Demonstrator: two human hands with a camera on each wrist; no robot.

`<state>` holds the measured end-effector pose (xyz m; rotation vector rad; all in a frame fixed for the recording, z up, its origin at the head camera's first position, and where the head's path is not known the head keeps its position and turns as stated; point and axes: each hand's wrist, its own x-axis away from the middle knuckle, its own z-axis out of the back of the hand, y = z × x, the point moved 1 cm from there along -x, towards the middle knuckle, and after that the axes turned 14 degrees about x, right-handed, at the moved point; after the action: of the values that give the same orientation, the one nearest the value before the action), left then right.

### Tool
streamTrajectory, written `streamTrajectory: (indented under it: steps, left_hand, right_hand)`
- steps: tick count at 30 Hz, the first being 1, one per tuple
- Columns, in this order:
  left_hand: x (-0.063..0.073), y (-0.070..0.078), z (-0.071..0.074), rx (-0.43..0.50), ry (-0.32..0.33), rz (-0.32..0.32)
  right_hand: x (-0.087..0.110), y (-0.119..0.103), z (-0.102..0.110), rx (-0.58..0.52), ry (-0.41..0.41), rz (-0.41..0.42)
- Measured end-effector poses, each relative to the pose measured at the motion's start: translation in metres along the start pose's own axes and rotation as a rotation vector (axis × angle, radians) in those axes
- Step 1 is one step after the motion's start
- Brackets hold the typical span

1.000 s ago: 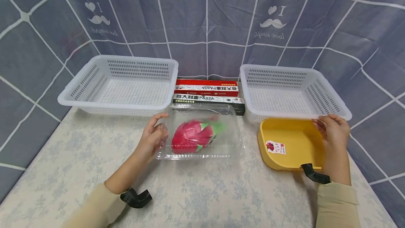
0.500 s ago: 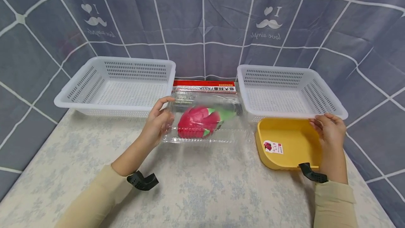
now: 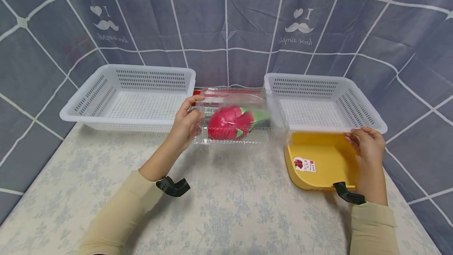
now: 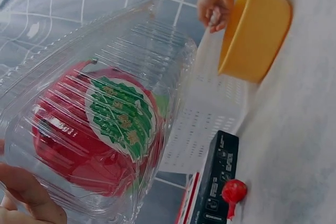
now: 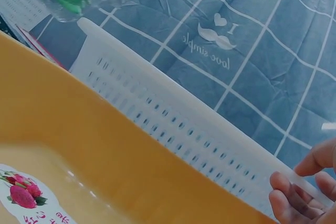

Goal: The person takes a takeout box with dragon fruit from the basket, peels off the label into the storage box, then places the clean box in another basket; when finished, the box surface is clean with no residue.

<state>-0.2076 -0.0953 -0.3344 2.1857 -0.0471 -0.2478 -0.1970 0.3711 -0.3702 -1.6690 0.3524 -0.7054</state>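
My left hand (image 3: pixel 185 123) grips the left side of a clear plastic clamshell box (image 3: pixel 272 137), raised above the table. Inside it lies a pink dragon fruit (image 3: pixel 230 123) with green tips; a green-and-white oval label (image 4: pixel 122 116) shows in the left wrist view. Part of this hand is hidden behind the box. At the right, my right hand (image 3: pixel 368 145) pinches the front rim of the right white basket (image 5: pixel 173 95) between thumb and fingers. Just below that rim stands a yellow basin (image 3: pixel 329 160) bearing a dragon fruit sticker (image 3: pixel 304 165).
Another white slotted basket (image 3: pixel 127 119) stands at back left. Between the baskets, behind the clamshell, are pasta boxes (image 4: pixel 215 179), with a small red round thing (image 4: pixel 234 191) in front of them. A grey checked curtain (image 3: pixel 226 30) closes off the back.
My left hand has raised the clamshell and moved it away from me and to the right; it now covers most of the pasta boxes. My right hand keeps its hold on the basket rim.
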Motion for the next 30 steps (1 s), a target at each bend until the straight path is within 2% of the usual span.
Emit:
streamTrajectory:
  steps: [9,15,21,26,30]
  left_hand:
    - [-0.019,-0.008,-0.017,0.053,-0.024,-0.012]
    - [-0.027,-0.008,-0.029,0.055,-0.04,-0.017]
    - [-0.035,-0.01,-0.039,0.082,-0.058,-0.027]
    - [-0.042,-0.015,-0.047,0.105,-0.061,-0.022]
    - [-0.048,-0.018,-0.053,0.119,-0.061,-0.019]
  right_hand:
    - [0.0,-0.002,0.001,-0.029,-0.015,-0.027]
    - [-0.005,0.003,0.003,-0.013,-0.017,0.007]
    - [-0.009,0.004,0.005,-0.029,-0.031,-0.006]
    - [-0.015,0.009,0.008,0.018,-0.026,0.035]
    - [-0.01,0.004,0.005,0.004,-0.021,0.011]
